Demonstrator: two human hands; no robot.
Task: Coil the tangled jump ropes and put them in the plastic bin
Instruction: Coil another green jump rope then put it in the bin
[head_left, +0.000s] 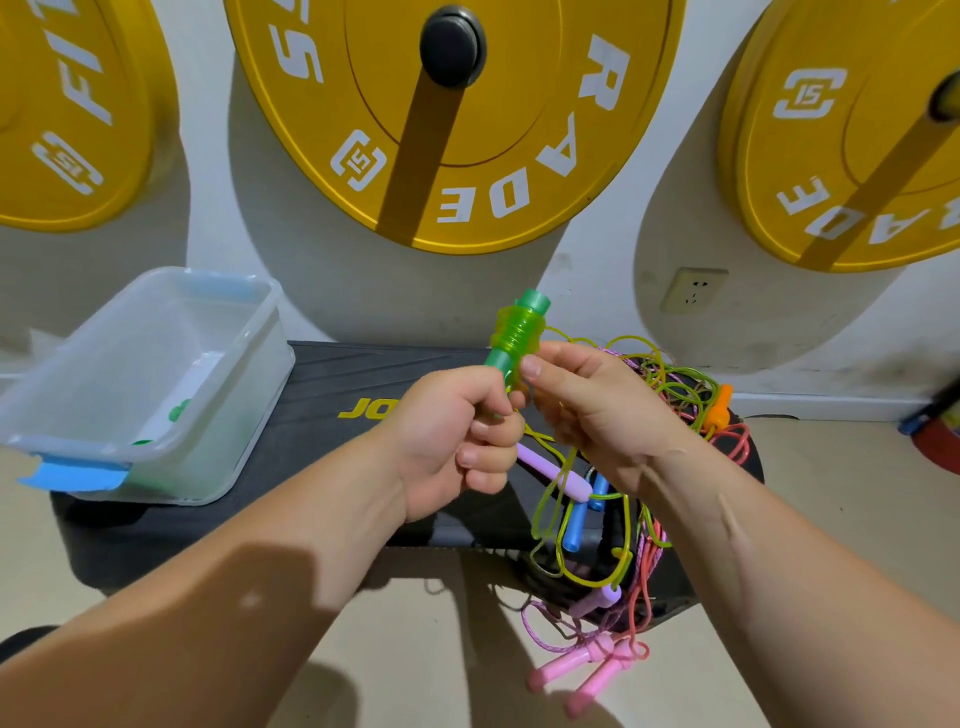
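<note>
The plastic bin (150, 384) sits on the bench (332, 384), left of the tangled ropes (670, 395).

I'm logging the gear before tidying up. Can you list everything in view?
plastic bin: one, clear with blue latches, left on platform
platform: one, black, on floor
rope tangle: one pile, yellow-green, pink, coral, right on platform
pink handles: two, pink, front of tangle
green handle: one, yellow-green rope wound round it, held up
weight plates: three, yellow, on wall
wall socket: one, white, wall
left grip: holds green handle
right grip: pinches yellow-green rope

A black platform (322, 374) on the floor (441, 649) carries a clear plastic bin (244, 405) and tangled jump ropes (680, 392).
</note>
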